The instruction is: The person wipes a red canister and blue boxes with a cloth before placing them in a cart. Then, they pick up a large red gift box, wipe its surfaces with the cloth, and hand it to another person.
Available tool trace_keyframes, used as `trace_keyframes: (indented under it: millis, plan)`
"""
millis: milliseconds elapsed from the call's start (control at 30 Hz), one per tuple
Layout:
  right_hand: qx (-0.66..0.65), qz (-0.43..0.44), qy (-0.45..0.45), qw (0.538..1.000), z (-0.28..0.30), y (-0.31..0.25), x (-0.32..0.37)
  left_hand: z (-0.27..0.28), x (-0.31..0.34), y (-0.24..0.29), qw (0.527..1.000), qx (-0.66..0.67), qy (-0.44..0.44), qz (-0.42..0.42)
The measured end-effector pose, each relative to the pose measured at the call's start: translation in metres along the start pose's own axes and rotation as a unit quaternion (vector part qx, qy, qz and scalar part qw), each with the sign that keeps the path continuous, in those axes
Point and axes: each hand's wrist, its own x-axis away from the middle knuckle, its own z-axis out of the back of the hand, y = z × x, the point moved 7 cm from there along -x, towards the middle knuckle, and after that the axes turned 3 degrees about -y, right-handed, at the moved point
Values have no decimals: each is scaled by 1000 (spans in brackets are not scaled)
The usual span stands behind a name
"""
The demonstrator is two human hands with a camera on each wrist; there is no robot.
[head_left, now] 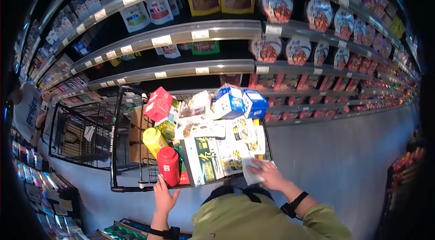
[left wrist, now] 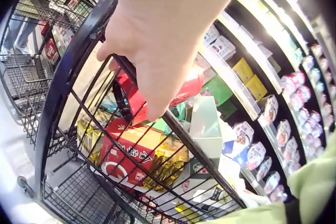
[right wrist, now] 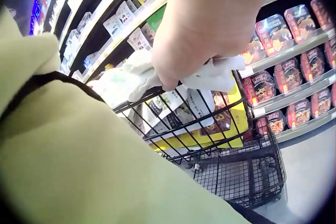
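My left hand (head_left: 165, 197) grips the near rim of the black shopping cart (head_left: 115, 149), beside a red bottle (head_left: 168, 166). In the left wrist view its thumb and fingers straddle the rim. At the near right corner, my right hand (head_left: 271, 176) holds a soft white crumpled sheet (head_left: 250, 171) over the rim; the right wrist view shows it bunched under the fingers. Heaped in the basket are a yellow bottle (head_left: 154, 140), a red box (head_left: 158, 104), blue-and-white cartons (head_left: 229, 104), a green-and-white package (head_left: 203, 160) and several printed packs (head_left: 238, 136).
A second cart (head_left: 79, 133) stands to the left, with a person in a white shirt (head_left: 28, 108) beside it. Shelves of packaged food (head_left: 276, 4) curve across the front. Grey floor (head_left: 326, 163) stretches to the right, past a dark display (head_left: 405, 172).
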Motion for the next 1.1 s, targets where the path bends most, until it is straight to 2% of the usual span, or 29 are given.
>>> trace_keyframes:
  millis: [67,133,200,433,633,700,733,800,833,867,933,967,1033,1100]
  plan:
    - [-30,13,29,999,6,0,-4,-2,-10,-5,999,14,-33,13]
    - [-24,7,19,1000,12,17,-4,-10,-20,-1,997,24,-62,29]
    - [-24,-2,3,1000,14,33,-1,-10,-28,13,999,20,-35,10]
    - [-38,-3,-27,999,17,53,-5,-27,-37,15,996,-13,-63,60]
    - [-75,-9,-56,996,6,-29,-32,47,-30,-42,984,-74,-118,108]
    - [-176,-13,-36,984,6,-46,-28,84,-27,-40,983,-90,-123,106]
    - [-174,-12,-33,984,4,-47,-24,105,-29,-32,980,-98,-133,114]
    - [-354,-83,52,930,4,-23,-8,128,-43,-11,977,-106,-139,120]
    - [-486,-147,73,858,-6,-8,3,140,-56,16,995,-32,-73,62]
    - [-485,-145,75,859,-5,-1,11,151,-69,42,999,41,-7,2]
    - [-559,-228,189,774,2,25,32,150,-96,88,992,106,-14,-68]
    - [-559,-227,194,774,7,27,35,145,-110,113,986,134,-44,-92]
    - [-604,-248,286,702,23,35,51,129,-128,158,973,126,-48,-185]
    - [-595,-240,321,696,34,37,64,102,-149,207,948,203,-97,-224]
